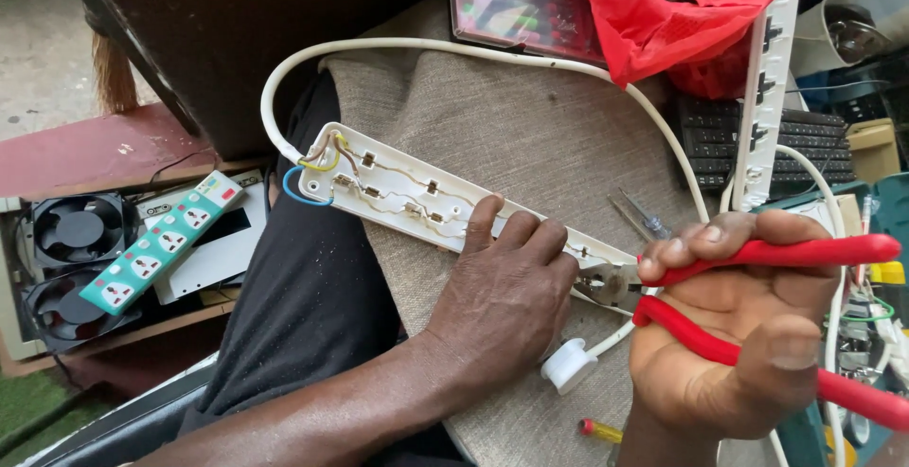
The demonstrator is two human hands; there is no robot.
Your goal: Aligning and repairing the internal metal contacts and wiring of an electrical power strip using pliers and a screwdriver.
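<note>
1. Your right hand (748, 334) is wrapped around the red-handled pliers (757, 296), fingers over the upper handle and thumb against the lower one. The metal nose sits at the near end of the opened power strip (426, 204). Squeeze gently and keep the nose square to the part it bites, because the plastic edge beside it looks thin and could crack.

2. Your left hand (507, 287) lies flat on the strip, fingers spread and pressing down, not curled round anything. Keep that pressure close to the pliers so the housing cannot twist on the cloth.

3. The strip rests slantwise on a grey-brown woven cloth (530, 126) over your lap, its cover off. Inside you can see thin metal rails with small brass contacts, and at the far end coloured wire cores (317, 169) (blue, brown, yellowish) running in from the white cable (454, 47), which loops round behind.

4. Just beside your hands lie a small white plastic cap (568, 365) and a yellow-and-red screwdriver handle (601, 429); a clear-handled screwdriver (644, 219) rests above the pliers.

5. Farther off: a green and white socket strip (156, 251) and two black fans (71, 230) on the left, a red plastic bag (682, 8), a black keyboard (805, 150) and another white strip cover (772, 79).
</note>
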